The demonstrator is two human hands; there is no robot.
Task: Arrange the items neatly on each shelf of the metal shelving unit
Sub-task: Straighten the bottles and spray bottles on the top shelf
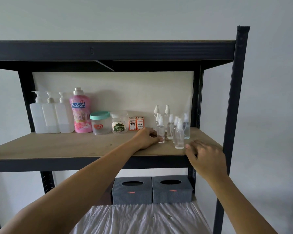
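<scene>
Here the left hand (146,138) reaches onto the wooden shelf (66,146) and its fingers pinch the base of a small clear spray bottle (160,130), which stands upright at the left edge of a cluster of spray bottles (176,127). The right hand (205,157) hovers at the shelf's front edge just beside the nearest bottle, its fingers loosely curled and holding nothing. Further left along the back stand three white pump bottles (51,114), a pink bottle (80,112), two jars (109,122) and two ink boxes (136,123).
</scene>
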